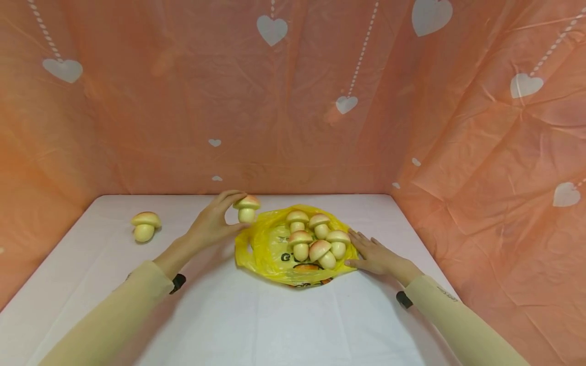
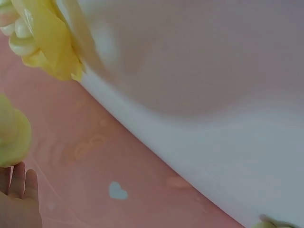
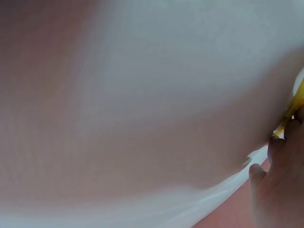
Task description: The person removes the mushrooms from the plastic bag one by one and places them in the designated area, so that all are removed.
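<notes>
In the head view my left hand (image 1: 218, 219) grips a toy mushroom (image 1: 247, 208) with a pinkish cap and pale stem, raised beside the left edge of a yellow plastic bag (image 1: 261, 254). The same mushroom (image 2: 12, 135) is partly cut off in the left wrist view, fingertips against its cap. On the bag lie several like mushrooms (image 1: 300, 245), grouped toward its right half. My right hand (image 1: 380, 258) rests at the bag's right edge, fingers extended and thumb spread apart on the plastic. In the right wrist view, its fingers touch a yellow strip of the bag (image 3: 298, 97).
One more mushroom (image 1: 145, 226) lies on the left of the white-covered table (image 1: 274, 325). Orange curtains with white hearts (image 1: 293, 152) hang behind the table and at both sides. Black bands (image 1: 177, 283) show at both wrists.
</notes>
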Demonstrator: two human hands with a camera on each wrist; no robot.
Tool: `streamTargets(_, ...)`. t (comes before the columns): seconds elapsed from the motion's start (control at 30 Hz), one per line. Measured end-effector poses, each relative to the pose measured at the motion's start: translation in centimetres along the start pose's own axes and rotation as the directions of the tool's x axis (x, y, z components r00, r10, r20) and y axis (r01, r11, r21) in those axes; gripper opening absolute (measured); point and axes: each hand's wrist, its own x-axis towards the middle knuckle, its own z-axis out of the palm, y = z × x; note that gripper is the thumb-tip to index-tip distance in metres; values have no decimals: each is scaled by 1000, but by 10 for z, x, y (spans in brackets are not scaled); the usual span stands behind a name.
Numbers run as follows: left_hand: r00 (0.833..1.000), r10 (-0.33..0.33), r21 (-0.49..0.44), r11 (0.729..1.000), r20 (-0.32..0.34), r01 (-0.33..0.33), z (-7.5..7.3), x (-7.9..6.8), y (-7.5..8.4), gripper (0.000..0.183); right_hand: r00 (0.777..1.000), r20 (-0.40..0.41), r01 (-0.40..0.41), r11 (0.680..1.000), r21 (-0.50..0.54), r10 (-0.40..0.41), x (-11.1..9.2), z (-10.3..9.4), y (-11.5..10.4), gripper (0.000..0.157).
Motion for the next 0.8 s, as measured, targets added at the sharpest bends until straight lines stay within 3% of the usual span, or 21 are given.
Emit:
streamTargets(0.3, 999, -5, 42, 999, -42, 7, -21, -15, -11, 79, 1000, 7, -6, 1000, 1, 6, -2, -1, -2, 91)
streamTargets(0.57, 997, -52, 83, 995, -54, 56, -44, -31, -19, 77, 1000, 17, -10, 1000, 18, 10, -2, -1, -4, 92)
streamTargets(0.8, 997, -43, 108, 993, -63, 50, -67, -44, -28, 80, 1000, 7, 4, 1000, 5, -4, -2, -1, -3, 92)
